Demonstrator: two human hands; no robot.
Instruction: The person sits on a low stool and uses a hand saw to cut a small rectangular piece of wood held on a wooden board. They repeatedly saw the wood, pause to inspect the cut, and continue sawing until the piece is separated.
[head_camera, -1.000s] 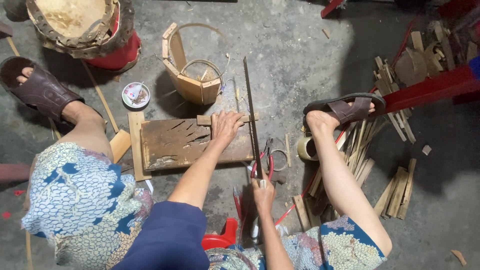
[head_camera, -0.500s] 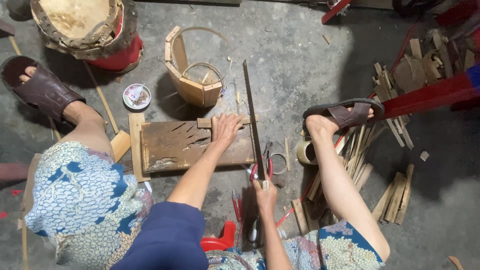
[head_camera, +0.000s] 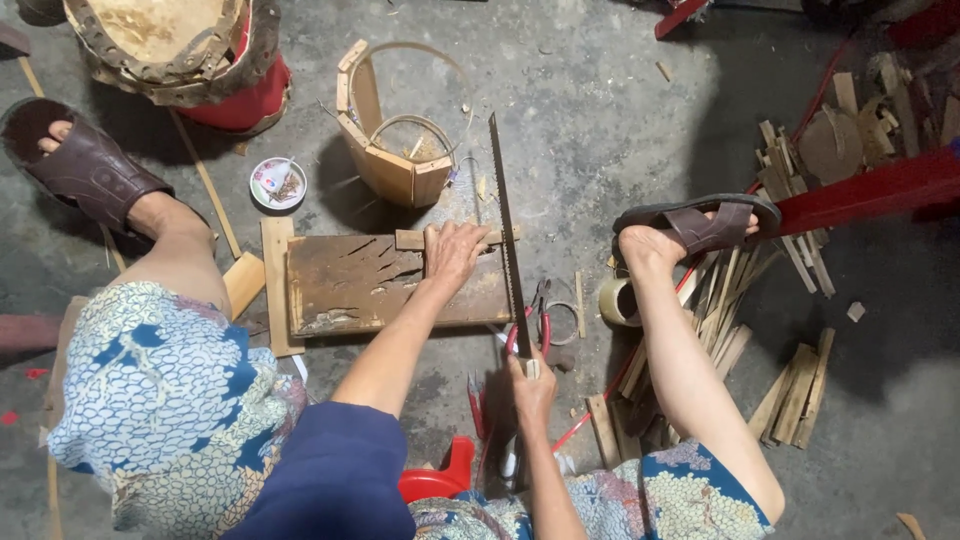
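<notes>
The left hand (head_camera: 455, 250) lies flat, fingers spread, pressing a thin wood strip (head_camera: 440, 238) onto the far edge of a scarred board (head_camera: 380, 285) on the floor. The right hand (head_camera: 530, 385) is closed around the handle of a long saw (head_camera: 505, 230), whose blade stands on edge across the strip's right end, just beside the left fingers.

The chief risk, as I judge it, is to those fingers: they rest so near the blade that a jump out of the cut or a sideways skid could carry the teeth onto them. The strip is narrow and pinned by hand pressure alone, so it could roll or slide under the stroke and bind the blade. The board looks loose on the concrete and may shift if the push runs off line. The blade tip points toward a small wooden bucket (head_camera: 390, 150); a long stroke might knock it. Red pliers (head_camera: 543, 322) and wire lie just beside the handle and could snag the right hand. The right foot (head_camera: 690, 230) sits near, beside scattered offcuts (head_camera: 720, 300).
</notes>
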